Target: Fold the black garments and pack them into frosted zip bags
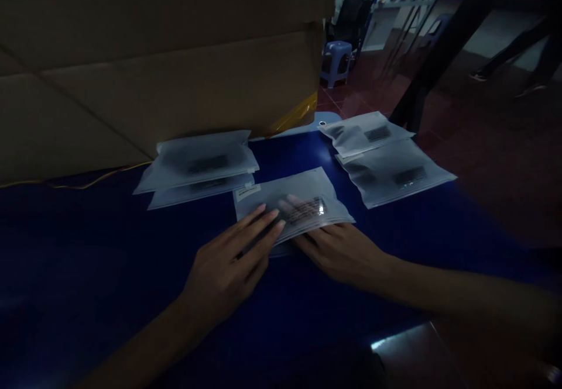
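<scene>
Left hand (226,275) is spread, fingertips on the near edge of a frosted white plastic pouch (302,202). Right hand (338,254) is tucked under it, fingers blurry through the film; can't tell if it's pinching. Looks light, floppy and kinda slippery, so I'd grab it by the edges. It's on a dark blue table (100,260), more frosted pouches (393,172) just beyond, big brown cardboard box (132,73) far left.
</scene>
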`<state>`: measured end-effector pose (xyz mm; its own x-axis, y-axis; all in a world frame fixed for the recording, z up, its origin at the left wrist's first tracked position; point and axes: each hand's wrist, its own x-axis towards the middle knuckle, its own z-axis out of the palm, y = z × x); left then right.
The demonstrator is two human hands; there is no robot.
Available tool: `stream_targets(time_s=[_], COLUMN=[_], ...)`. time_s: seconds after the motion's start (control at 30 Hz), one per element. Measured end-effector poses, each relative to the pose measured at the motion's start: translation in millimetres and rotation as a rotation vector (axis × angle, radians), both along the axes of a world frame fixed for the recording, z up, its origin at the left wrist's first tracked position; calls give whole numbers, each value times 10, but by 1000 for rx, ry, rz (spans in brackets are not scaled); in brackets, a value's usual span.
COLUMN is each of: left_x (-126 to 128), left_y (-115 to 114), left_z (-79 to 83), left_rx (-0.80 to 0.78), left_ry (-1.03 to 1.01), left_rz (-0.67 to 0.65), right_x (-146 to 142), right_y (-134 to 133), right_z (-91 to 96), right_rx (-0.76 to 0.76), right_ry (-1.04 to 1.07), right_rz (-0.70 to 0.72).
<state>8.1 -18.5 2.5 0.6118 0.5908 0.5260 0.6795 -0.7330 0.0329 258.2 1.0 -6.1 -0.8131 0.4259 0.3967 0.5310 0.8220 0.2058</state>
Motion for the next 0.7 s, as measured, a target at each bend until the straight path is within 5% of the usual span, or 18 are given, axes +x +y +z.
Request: stream_targets(time_s=[0.2, 0.47, 0.7], left_x=[-27, -40, -118], left_y=[17, 89, 133], left_z=[-28, -17, 29], left_rx=[-43, -114, -13], left_ry=[-56, -47, -68], left_rz=[31, -112, -85], right_x=[-6, -16, 57], right_y=[-15, -10, 63], right_z=[37, -35, 1], right_rx=[123, -189, 40], right_ry=[142, 11, 188], right_rz=[247, 67, 105])
